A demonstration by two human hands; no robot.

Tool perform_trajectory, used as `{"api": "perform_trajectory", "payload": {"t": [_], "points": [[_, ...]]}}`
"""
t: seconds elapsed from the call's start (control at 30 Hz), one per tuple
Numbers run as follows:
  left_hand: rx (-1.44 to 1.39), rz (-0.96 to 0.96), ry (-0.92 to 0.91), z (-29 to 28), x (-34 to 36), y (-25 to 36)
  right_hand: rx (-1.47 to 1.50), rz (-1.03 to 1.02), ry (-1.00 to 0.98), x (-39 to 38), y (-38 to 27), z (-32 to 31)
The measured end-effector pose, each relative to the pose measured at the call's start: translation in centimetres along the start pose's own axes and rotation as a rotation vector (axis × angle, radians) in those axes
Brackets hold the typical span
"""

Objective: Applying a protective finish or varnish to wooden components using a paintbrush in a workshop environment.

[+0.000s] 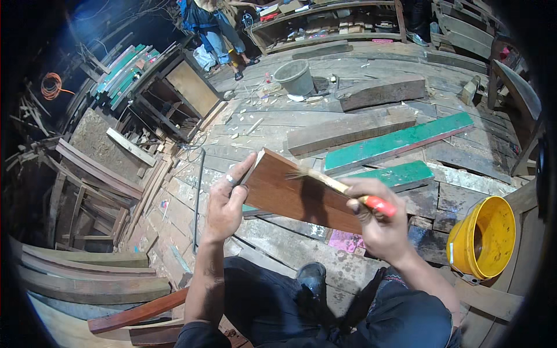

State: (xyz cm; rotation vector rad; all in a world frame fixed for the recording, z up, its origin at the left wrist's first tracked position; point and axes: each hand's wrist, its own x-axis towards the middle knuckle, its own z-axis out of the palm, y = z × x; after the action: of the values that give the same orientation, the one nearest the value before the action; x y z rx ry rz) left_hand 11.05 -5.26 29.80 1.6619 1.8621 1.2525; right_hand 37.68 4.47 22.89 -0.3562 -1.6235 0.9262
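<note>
My left hand (pixel 225 204) grips the left end of a reddish-brown wooden board (pixel 272 188), fingers behind and thumb on its near side. The board is held tilted above my knees. In my right hand (pixel 380 223) is a paintbrush (pixel 328 181) with a red and pale handle, its fingers closed round the grip. The brush's bristles lie at the upper face of the board; whether they press on it I cannot tell for sure. A dark shadow of the hand and brush falls across the board's middle.
Two green-painted planks (pixel 400 141) and thick timbers (pixel 351 129) lie on the plank floor beyond the board. To my right stands a yellow bucket (pixel 481 238); a grey bucket (pixel 293 77) is farther off. Stacked lumber (pixel 96 284) fills the left. Another person (pixel 214 29) stands at the back.
</note>
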Motion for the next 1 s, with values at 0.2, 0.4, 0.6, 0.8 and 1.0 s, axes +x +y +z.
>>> {"api": "perform_trajectory", "payload": {"t": [0.2, 0.4, 0.6, 0.8, 1.0], "points": [[0.035, -0.08, 0.027, -0.9, -0.3, -0.4, -0.244, 0.249, -0.039, -1.9, 1.2, -1.6], [0.08, -0.082, 0.0, -0.8, -0.3, -0.4, -0.018, -0.075, 0.068, -0.4, -0.1, -1.0], [-0.045, -0.038, 0.066, -0.3, 0.0, -0.8, -0.066, 0.177, -0.077, -2.0, 1.1, -2.2], [0.001, -0.038, 0.061, -0.1, 0.2, -0.5, 0.085, 0.183, 0.008, -1.6, 0.6, -1.7], [-0.02, -0.072, 0.035, -0.4, 0.0, -0.2, -0.089, 0.205, 0.013, -1.7, 1.4, -2.5]]}}
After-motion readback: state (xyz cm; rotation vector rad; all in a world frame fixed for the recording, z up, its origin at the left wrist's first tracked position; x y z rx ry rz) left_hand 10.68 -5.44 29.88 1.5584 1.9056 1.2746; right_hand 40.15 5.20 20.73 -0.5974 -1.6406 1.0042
